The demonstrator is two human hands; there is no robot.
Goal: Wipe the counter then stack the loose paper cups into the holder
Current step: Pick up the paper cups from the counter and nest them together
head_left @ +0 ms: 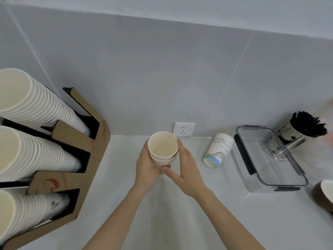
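Centre of frame: the left hand [146, 166] and right hand [187, 168] clasp a short stack of cups [163, 150], each grip pressed to its sides above the desk [180, 213]. One loose cup [217, 150] lies tipped at right of centre. The holder [75, 159], at left, looks nearly full, though its lower slot is cut off. Keep the stack upright, rims aligned, and seat it squarely onto a column.

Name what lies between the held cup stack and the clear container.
One upside-down printed cup stands there on the counter, between cup stack and clear container; head view.
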